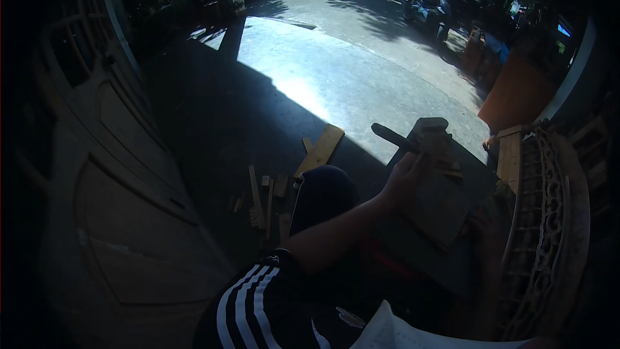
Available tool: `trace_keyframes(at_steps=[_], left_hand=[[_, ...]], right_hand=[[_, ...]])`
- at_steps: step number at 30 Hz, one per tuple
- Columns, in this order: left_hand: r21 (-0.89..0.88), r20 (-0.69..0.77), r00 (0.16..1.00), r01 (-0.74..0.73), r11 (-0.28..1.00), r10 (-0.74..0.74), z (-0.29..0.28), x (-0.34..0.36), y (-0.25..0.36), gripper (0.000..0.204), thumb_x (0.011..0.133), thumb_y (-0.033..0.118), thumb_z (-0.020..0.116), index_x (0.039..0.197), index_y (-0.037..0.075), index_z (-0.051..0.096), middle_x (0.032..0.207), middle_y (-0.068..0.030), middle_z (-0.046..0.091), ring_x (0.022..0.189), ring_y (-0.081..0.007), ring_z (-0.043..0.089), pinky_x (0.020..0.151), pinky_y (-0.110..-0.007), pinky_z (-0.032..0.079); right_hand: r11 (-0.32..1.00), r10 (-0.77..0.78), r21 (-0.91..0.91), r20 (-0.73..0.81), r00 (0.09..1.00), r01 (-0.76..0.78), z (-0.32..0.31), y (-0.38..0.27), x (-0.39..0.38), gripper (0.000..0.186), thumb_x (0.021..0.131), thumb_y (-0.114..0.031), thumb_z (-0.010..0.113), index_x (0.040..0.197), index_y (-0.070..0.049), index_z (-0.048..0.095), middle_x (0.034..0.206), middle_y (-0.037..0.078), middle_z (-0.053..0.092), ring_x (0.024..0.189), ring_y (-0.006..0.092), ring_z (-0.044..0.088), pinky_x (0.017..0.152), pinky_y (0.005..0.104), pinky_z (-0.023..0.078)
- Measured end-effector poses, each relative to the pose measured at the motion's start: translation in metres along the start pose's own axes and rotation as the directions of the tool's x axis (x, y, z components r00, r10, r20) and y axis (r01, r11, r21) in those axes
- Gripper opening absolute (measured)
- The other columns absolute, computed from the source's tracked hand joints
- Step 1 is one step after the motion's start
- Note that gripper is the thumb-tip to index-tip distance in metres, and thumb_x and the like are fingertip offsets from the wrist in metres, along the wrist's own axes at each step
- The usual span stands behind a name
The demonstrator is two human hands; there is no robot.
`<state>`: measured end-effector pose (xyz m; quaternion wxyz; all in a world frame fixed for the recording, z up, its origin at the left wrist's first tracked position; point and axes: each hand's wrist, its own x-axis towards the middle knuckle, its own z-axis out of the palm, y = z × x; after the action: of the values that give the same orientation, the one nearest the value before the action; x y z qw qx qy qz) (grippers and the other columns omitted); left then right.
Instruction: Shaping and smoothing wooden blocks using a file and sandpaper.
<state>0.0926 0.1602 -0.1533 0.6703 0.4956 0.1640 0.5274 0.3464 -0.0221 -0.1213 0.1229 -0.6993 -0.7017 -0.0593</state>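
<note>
A tool is gripped in the left hand over a board — right hand hidden, progress unclear; offcuts lie below.

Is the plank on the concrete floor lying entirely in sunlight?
No. The plank lies mostly in shadow at the edge of the sunlit patch of floor, with small wood scraps nearby in the shade.

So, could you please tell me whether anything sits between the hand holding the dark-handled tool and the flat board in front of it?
Nothing visible does. The left hand grips the dark-handled tool right at the flat board, which looks propped on the person's lap. The right hand is in shadow at the board's lower right edge.
</note>
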Motion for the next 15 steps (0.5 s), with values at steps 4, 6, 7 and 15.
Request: trace_keyframes(at_steps=[4,6,7,15], left_hand=[[0.098,-0.061,0.998,0.007,0.995,-0.001,0.004,-0.001,0.011,0.034,0.113,0.036,0.045,0.114,0.006,0.061,0.089,0.0019,0.058,0.076,-0.0063,0.053,0.067,-0.026,0.045],[0.013,0.028,0.999,0.044,0.999,-0.045,-0.031,-0.002,0.008,0.032,0.108,0.03,0.056,0.126,0.003,0.059,0.101,-0.0038,0.062,0.089,-0.0116,0.06,0.074,-0.027,0.05],[0.668,0.193,0.879,-0.443,0.599,0.435,-0.05,-0.005,-0.01,0.05,0.095,0.022,0.073,0.137,0.001,0.055,0.113,-0.0147,0.061,0.103,-0.0253,0.064,0.083,-0.034,0.055],[0.478,0.146,0.931,-0.363,0.8,0.335,-0.028,-0.006,0.015,0.045,0.113,0.038,0.043,0.132,-0.001,0.058,0.105,-0.0045,0.063,0.091,-0.0098,0.059,0.078,-0.028,0.05]], right_hand=[[0.994,-0.084,-0.077,-0.074,0.994,0.078,-0.001,0.004,0.003,0.032,0.084,-0.006,0.065,0.114,-0.015,0.074,0.121,0.011,0.07,0.119,0.0345,0.064,0.1,0.0464,0.052],[0.985,-0.156,-0.102,-0.151,0.976,0.142,0.0,-0.005,0.014,0.033,0.084,-0.006,0.066,0.114,-0.016,0.073,0.117,0.01,0.069,0.115,0.0338,0.065,0.097,0.0454,0.053],[0.986,-0.146,-0.107,-0.152,0.977,0.13,-0.007,-0.006,0.016,0.033,0.083,-0.007,0.067,0.113,-0.018,0.074,0.12,0.008,0.067,0.117,0.0325,0.065,0.098,0.045,0.054],[0.925,0.27,0.354,-0.361,0.892,-0.137,-0.072,-0.053,0.0,0.018,0.085,-0.006,0.078,0.097,-0.009,0.066,0.099,0.01,0.066,0.091,0.0198,0.069,0.078,0.0334,0.054]])
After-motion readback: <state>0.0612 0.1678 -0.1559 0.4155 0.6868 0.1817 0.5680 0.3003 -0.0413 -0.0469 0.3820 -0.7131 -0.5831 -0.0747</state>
